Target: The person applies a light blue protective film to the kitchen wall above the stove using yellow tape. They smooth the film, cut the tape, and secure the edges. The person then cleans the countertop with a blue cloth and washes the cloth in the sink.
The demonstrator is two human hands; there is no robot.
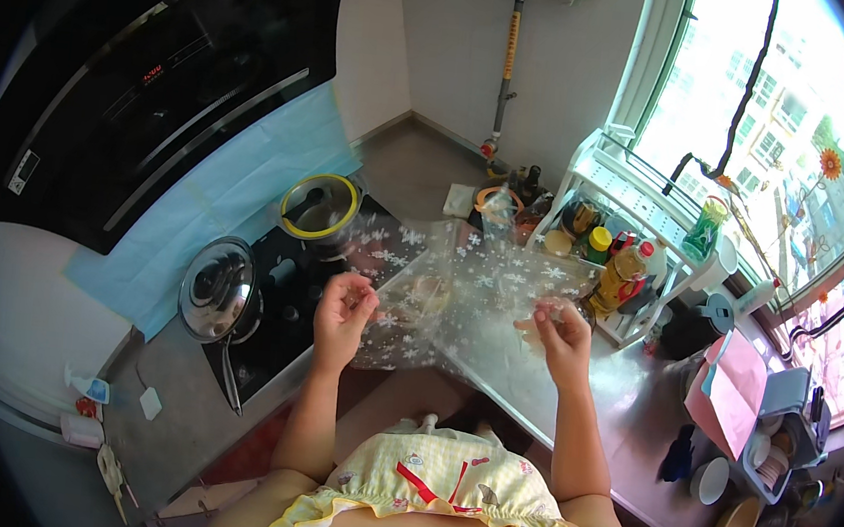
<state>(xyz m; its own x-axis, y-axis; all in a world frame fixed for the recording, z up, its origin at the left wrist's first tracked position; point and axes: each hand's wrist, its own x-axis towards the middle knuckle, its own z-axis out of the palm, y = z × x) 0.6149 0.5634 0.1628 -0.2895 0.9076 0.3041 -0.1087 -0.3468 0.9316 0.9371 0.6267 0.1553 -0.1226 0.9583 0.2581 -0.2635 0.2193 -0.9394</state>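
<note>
A clear plastic bag (450, 291) printed with white snowflakes is stretched out between my two hands above the counter edge. My left hand (343, 309) pinches its left edge with closed fingers. My right hand (558, 334) grips the right edge the same way. The bag hangs in front of the stove and the counter, which show through it.
A black stove top (283, 302) carries a lidded steel pan (219, 291) and a yellow-rimmed pot (319, 204). A white rack (619, 195) with bottles and jars stands by the window. The steel counter (631, 402) runs right toward pink paper (732, 386), bowls and cups.
</note>
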